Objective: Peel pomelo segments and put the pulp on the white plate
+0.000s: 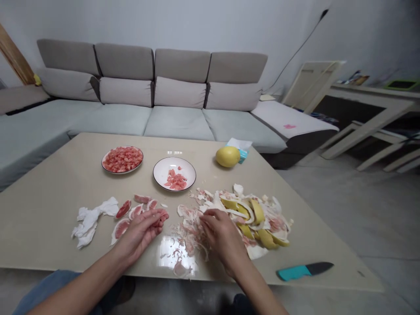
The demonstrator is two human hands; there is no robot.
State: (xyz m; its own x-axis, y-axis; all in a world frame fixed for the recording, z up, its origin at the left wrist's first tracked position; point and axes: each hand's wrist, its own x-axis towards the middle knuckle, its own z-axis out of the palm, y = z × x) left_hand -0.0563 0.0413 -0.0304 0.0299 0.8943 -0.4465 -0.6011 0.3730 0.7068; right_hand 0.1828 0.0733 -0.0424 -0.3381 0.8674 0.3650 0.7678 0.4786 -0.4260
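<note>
My left hand [144, 229] is cupped around a pink pomelo segment [158, 217], fingers closed on it, just right of several peeled pink segments [129, 211] lying on the table. My right hand [220, 232] rests palm down with curled fingers on a heap of white membrane scraps [188, 234], pinching at them; what is in the fingers is hidden. Right of it lies a pile of yellow and white pomelo peel [256, 216]. Beyond stand a white plate with a few flesh pieces [174, 174] and a fuller plate of pink flesh [122, 159].
A crumpled white tissue [90, 218] lies at the left. A whole yellow pomelo [227, 156] sits by a tissue pack [241, 146] at the table's far side. A teal-handled knife [305, 270] lies near the front right edge. A grey sofa [147, 96] stands behind.
</note>
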